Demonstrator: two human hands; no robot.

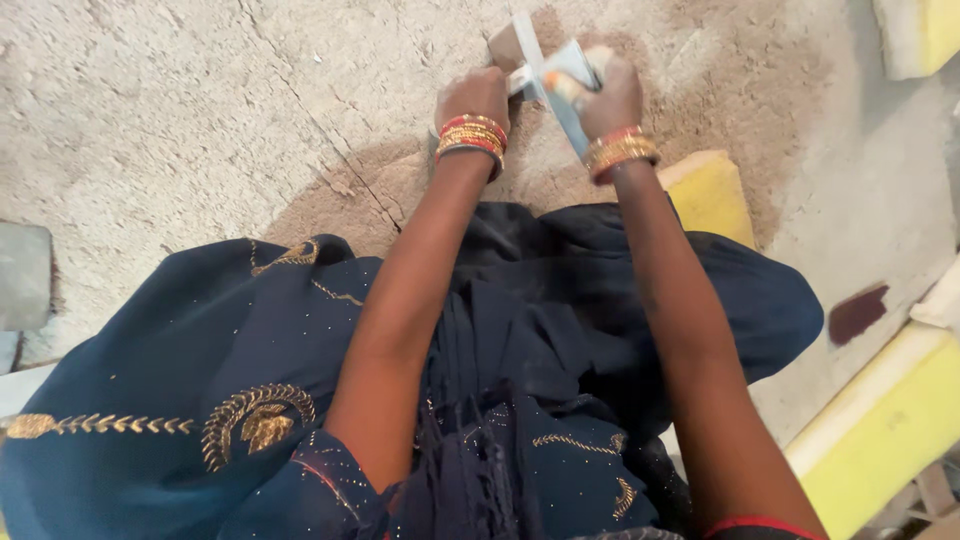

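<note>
At twelve o'clock we see our left hand (476,97) and right hand (607,95) closed on a pale flat strip (545,80), which stands tilted on the dusty floor (180,110). A yellow block (707,192) lies at two o'clock, just beside the right wrist.

The floor (180,110) is rough, pale concrete with a crack (330,140) running through it. Brown dust (700,80) covers part of it. Yellow foam blocks (880,430) lie at the right edge.
</note>
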